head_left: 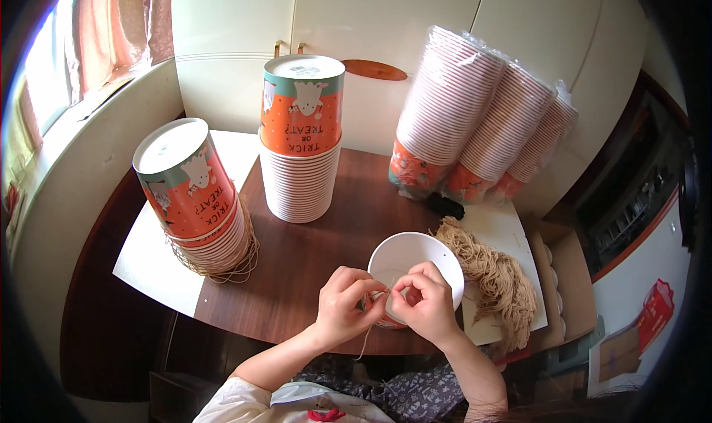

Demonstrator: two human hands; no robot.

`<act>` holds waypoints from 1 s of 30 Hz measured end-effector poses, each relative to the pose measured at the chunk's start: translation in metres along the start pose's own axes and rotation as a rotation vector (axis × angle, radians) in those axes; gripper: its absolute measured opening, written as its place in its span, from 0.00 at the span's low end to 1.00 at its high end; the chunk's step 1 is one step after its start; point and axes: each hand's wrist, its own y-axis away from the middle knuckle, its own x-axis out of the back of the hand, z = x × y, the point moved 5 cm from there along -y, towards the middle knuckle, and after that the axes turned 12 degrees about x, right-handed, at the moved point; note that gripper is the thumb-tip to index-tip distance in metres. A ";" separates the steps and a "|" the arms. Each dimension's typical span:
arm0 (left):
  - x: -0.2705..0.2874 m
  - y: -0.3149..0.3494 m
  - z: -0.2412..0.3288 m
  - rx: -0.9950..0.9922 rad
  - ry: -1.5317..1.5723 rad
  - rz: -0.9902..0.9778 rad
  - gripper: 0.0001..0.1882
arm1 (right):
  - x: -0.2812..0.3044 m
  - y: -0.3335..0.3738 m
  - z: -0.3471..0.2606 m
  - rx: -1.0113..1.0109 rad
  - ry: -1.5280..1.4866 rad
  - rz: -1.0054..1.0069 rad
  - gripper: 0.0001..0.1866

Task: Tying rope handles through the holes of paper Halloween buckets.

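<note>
My left hand (347, 302) and my right hand (428, 303) meet over the near side of a paper bucket (404, 252). Both are closed in a pinch on a thin tan string (364, 344), whose tail dangles below my left hand toward the table's front edge. The bucket stands mouth up, white inside, with a small hole near its right rim; my hands cover its near side. Just right of it lies a thick hank of tan string (495, 278).
Upside-down orange-and-green bucket stacks stand at left (196, 193) and middle (302, 133); string loops ring the left stack's base. Plastic-wrapped bucket stacks (452, 96) lean at back right, beside a small black item (445, 206). A cardboard box (575, 282) sits beyond the brown table's (285, 274) right edge.
</note>
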 end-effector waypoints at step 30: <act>0.005 0.004 0.001 -0.027 -0.106 0.047 0.10 | -0.004 0.003 -0.016 0.233 0.361 0.024 0.09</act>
